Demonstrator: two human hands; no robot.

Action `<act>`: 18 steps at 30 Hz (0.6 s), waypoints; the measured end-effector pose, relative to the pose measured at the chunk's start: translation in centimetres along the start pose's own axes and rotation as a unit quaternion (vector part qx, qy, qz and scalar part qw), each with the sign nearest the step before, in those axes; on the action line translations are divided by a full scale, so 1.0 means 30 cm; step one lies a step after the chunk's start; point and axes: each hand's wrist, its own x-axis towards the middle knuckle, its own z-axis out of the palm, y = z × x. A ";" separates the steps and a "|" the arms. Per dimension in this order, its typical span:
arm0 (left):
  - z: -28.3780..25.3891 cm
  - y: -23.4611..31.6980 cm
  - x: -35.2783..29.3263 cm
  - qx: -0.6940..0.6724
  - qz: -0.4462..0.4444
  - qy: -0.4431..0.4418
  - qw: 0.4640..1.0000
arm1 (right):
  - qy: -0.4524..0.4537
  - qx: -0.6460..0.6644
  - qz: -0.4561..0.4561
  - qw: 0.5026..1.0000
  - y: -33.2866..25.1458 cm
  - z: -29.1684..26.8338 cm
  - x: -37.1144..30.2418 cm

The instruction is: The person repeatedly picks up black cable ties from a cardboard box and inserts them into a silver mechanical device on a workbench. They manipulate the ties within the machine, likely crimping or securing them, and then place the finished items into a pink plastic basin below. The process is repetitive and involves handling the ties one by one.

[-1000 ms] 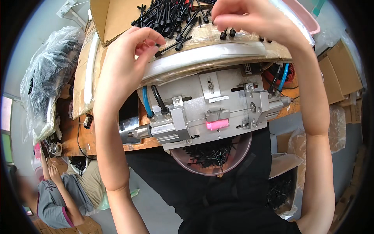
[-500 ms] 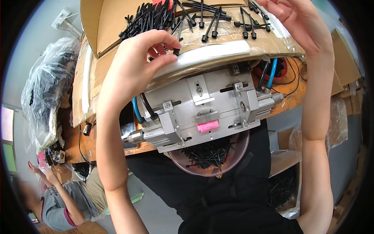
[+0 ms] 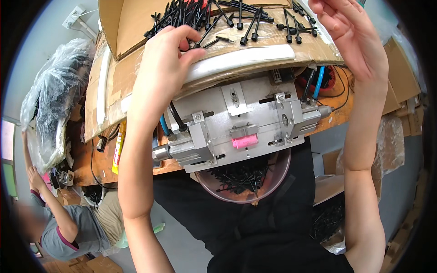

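Fingers: left hand [image 3: 166,63] lies palm-down at 11 o'clock, fingers curled together over the near edge of the black pins [image 3: 218,18], fingertips touching two or three of them; whether any pin is pinched cannot be told. Right hand [image 3: 350,38] is raised at 1 o'clock, palm open toward the camera, fingers loosely apart and slightly bent, holding nothing visible.

Workbench [image 3: 98,161]: wooden top, running from 9 o'clock across to 3 o'clock, mostly covered.

Cardboard sheet [image 3: 123,77]: laid over the bench from 10 to 2 o'clock, bearing the pins; a white strip [image 3: 246,59] lies along its near edge, just beside the left fingertips.

Cardboard box [image 3: 132,22]: open, at 12 o'clock, behind the pins.

Metal fixture [image 3: 236,123]: silver plates and blocks at centre, just under the cardboard edge; blue hose [image 3: 317,88] and black hose [image 3: 177,119] enter it; a pink part [image 3: 245,141] sits at its lower middle.

Plastic bag [image 3: 57,109]: clear, crumpled, filled with dark pieces, at 9 to 10 o'clock.

Bowl [image 3: 277,175]: translucent pinkish, at 6 o'clock below the fixture, holding more black pins.

Another person [image 3: 68,227]: at 8 o'clock, in a grey top, arm raised toward the bag.

Black pins: scattered heap of slim headed pieces at 12 o'clock on the cardboard, between the two hands, nearer the left.

Yellow tube [image 3: 119,148]: on the bench at 9 o'clock, left of the fixture.
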 end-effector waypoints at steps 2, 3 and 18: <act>0.001 -0.018 0.003 0.005 -0.018 -0.029 0.999 | 0.001 -0.008 0.002 1.000 -0.004 -0.009 -0.006; 0.006 -0.022 0.008 0.017 -0.016 -0.026 0.999 | -0.002 -0.008 0.005 1.000 -0.005 -0.020 -0.007; -0.019 0.189 -0.306 0.018 -0.008 0.116 0.993 | 0.091 -0.025 -0.023 0.995 -0.017 0.054 -0.149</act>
